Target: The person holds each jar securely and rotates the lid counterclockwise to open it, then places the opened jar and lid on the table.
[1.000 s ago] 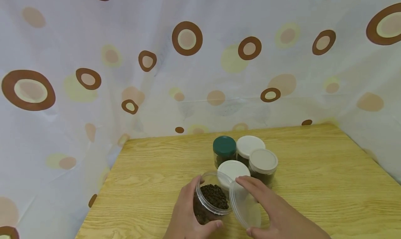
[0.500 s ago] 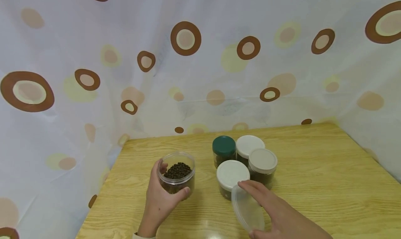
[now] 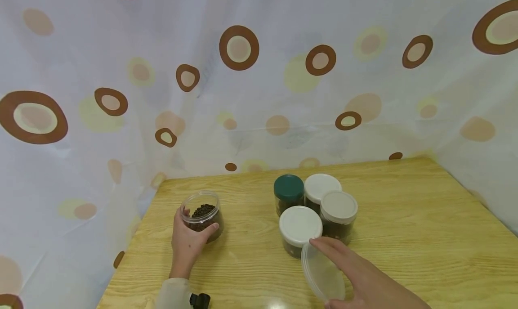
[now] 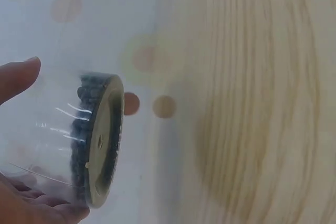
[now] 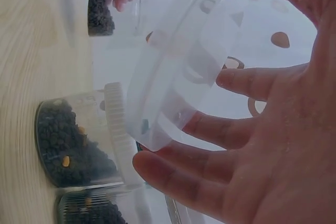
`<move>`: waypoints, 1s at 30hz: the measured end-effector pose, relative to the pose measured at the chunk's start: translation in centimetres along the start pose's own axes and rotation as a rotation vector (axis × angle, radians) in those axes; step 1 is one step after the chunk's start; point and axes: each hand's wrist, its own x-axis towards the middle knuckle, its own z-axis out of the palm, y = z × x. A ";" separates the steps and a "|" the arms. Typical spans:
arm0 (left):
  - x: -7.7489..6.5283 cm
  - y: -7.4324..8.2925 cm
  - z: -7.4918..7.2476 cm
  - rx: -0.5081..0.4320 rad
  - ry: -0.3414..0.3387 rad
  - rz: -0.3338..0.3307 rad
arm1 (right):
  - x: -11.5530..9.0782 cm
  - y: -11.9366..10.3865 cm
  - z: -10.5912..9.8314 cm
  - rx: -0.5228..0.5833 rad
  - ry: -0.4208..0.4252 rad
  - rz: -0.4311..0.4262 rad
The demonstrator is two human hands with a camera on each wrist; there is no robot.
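Observation:
My left hand (image 3: 187,244) grips an uncapped clear plastic jar (image 3: 213,222) around its side, at the left of the table. Small dark bean-like pieces partly fill the jar, which is upright. From the left wrist, the jar's base (image 4: 105,140) shows a little above the wood. Thumb and fingertips of my right hand (image 3: 358,275) hold a translucent round lid (image 3: 322,273) by its edge, tilted on its side. This lid hangs just in front of the closest white-lidded jar (image 3: 300,228). Yellow bits show among that jar's dark contents in the right wrist view.
Behind that jar stand a green-lidded jar (image 3: 289,190) and two more with pale lids, one white (image 3: 323,186) and one greyish (image 3: 339,206), all close together. A dotted sheet (image 3: 259,84) walls the wooden table (image 3: 408,237) at the back and both sides.
My left hand has carried the uncapped jar leftward and away from me, off from beside the lid. My right hand keeps the lid in almost the same place.

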 end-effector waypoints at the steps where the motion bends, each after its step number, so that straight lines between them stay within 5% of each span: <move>1: 0.3 -0.2 0.0 0.002 -0.006 -0.012 | 0.0 0.1 0.0 -0.006 -0.004 0.006; 12: 2.3 -2.2 0.2 0.005 -0.048 -0.030 | -0.3 0.9 0.0 0.010 -0.073 0.088; 19: 2.6 -2.5 -0.3 0.020 -0.083 -0.098 | -0.3 0.7 -0.4 0.077 -0.135 0.153; 30: 2.1 -2.9 -0.7 0.023 -0.074 -0.096 | -0.2 0.6 -0.1 0.019 -0.067 0.027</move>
